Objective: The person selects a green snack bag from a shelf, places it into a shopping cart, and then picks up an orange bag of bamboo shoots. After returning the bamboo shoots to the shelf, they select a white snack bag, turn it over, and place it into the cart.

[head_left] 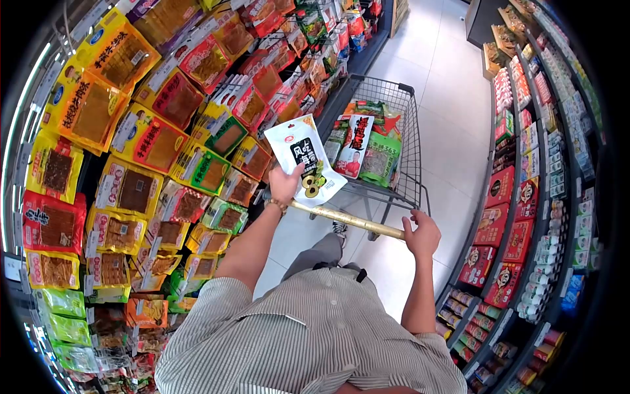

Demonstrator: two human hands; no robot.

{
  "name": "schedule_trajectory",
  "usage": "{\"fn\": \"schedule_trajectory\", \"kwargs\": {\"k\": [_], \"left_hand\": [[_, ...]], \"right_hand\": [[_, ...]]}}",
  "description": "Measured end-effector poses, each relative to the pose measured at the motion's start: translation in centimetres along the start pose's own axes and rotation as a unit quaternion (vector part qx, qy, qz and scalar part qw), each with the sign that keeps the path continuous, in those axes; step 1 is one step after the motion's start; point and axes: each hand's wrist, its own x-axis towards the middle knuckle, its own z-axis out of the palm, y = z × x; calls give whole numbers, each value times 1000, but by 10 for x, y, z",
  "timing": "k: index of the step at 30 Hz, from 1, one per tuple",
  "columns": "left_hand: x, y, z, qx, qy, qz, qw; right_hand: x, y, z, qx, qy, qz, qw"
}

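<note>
My left hand [286, 183] grips a white snack bag [306, 157] with a black label and green rings printed on it. The bag is held upright over the near left corner of a wire shopping cart [410, 125]. At the right end of the cart's gold-coloured handle [354, 220], my right hand [422, 234] rests with its fingers partly curled and its thumb raised. Inside the cart lie a red, white and black packet [354, 148], a green bag [379, 159] and other packets behind them.
Racks of hanging snack packets [157, 141] rise close on the left. Curved shelves with red boxes [499, 187], bottles and cans stand on the right. Pale floor tiles [453, 85] run ahead between them, with wooden crates [492, 56] at the far right.
</note>
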Motion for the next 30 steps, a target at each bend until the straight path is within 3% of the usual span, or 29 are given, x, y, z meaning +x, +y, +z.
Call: {"fn": "schedule_trajectory", "kwargs": {"k": [11,15,17,25,30], "left_hand": [[81,14,62,28,8,51,998],[116,32,90,35,-21,32,999],[132,42,108,-52,-35,-2,998],[211,47,179,61,-19,29,998],[250,76,217,52,-38,33,997]], "right_hand": [[79,17,6,9,22,44,999],[120,32,5,-2,30,50,998],[139,42,7,-4,36,58,998],[242,68,2,-8,38,68,997],[299,92,1,51,69,80,993]]}}
